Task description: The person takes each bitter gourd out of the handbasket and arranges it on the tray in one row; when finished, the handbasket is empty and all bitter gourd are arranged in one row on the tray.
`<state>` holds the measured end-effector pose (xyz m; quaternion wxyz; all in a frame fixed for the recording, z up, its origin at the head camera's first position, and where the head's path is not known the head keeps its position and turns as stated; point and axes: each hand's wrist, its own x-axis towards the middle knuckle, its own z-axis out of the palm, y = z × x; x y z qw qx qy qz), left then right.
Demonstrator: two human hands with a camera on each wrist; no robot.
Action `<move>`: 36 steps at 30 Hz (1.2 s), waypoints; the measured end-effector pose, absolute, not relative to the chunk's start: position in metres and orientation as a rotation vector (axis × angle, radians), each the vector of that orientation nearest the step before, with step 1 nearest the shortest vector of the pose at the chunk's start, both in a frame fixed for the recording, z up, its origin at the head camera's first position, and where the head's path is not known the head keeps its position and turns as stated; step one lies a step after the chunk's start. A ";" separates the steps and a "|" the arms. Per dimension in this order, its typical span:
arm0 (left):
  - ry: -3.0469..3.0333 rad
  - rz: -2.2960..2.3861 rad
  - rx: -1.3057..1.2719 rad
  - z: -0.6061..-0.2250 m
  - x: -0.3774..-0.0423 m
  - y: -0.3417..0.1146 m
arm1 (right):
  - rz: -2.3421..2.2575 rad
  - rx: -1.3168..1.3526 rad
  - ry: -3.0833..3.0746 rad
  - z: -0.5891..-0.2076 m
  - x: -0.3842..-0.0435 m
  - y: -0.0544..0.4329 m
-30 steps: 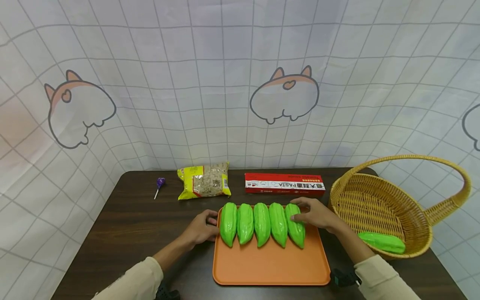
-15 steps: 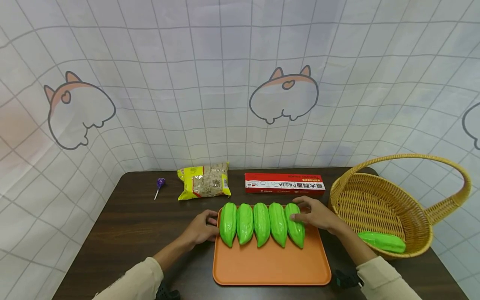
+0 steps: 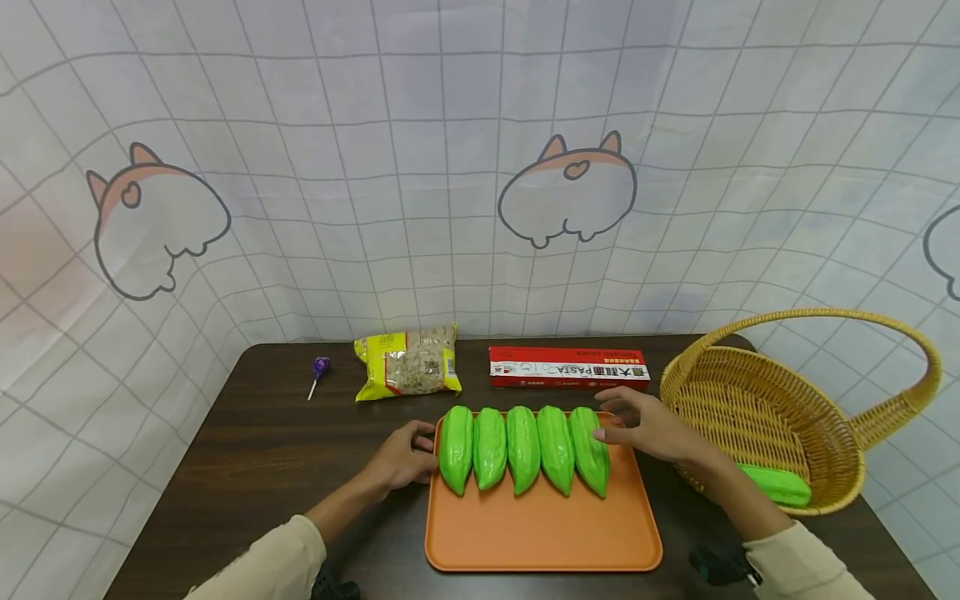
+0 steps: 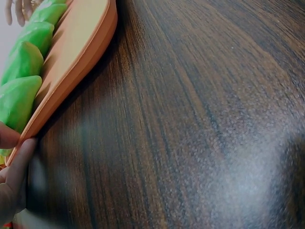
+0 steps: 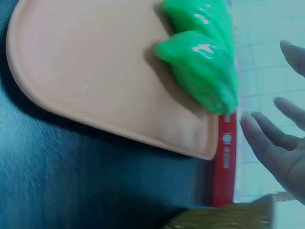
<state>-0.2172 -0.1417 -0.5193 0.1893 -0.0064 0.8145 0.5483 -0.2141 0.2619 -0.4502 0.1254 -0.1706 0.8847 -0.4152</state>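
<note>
Several glossy green bitter melons [image 3: 524,450], which look like models, lie side by side along the far half of an orange tray [image 3: 540,533], tips toward me. My left hand [image 3: 405,457] holds the tray's left edge, thumb over the rim and fingers outside it, as the left wrist view shows. Fingers spread and holding nothing, my right hand [image 3: 648,423] hovers at the tray's far right corner, beside the rightmost bitter melon [image 3: 589,454]. In the right wrist view a gap shows between the fingertips [image 5: 248,119] and that bitter melon [image 5: 202,71].
A wicker basket [image 3: 832,417] with a tall handle stands at the right, with one more bitter melon [image 3: 780,485] inside, partly hidden by my right forearm. Along the back lie a red pasta box [image 3: 570,367], a yellow food bag [image 3: 411,362] and a purple lollipop [image 3: 321,367].
My right hand has let go of the rightmost bitter melon and moved slightly right and away from it. The left hand, the tray and the bitter melons have stayed in place.
</note>
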 end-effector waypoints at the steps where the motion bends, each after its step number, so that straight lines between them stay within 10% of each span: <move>1: 2.288 1.543 -0.019 -0.519 -0.217 -0.142 | -1.192 -0.518 2.582 -0.447 -0.213 0.264; 22: 2.272 1.549 -0.024 -0.518 -0.218 -0.141 | -1.090 -0.680 2.193 -0.382 -0.201 0.364; 36: 2.274 1.541 -0.028 -0.517 -0.218 -0.141 | -0.941 -0.268 2.158 -0.406 -0.234 0.415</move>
